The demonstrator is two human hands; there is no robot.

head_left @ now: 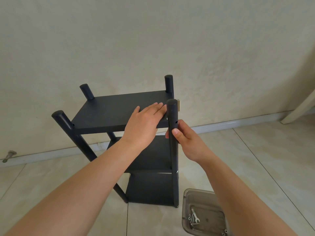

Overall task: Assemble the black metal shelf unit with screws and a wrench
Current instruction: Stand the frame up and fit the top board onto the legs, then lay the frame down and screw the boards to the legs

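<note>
Standing upright on the pale tiled floor (255, 159) by the wall, the black metal three-tier shelf unit (117, 111) has the left hand (143, 123) lying flat, fingers straight, on its top board. The right hand (185, 142) grips the near right round black post (172, 116). A silver wrench (195, 216) and small screws (189, 218) lie in a clear plastic tray (187, 198) beside the unit's foot.

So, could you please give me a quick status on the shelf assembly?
Left hand flat on top shelf. Right hand gripping near-right post. Wrench and screws untouched in tray. Nothing in the way.
</note>
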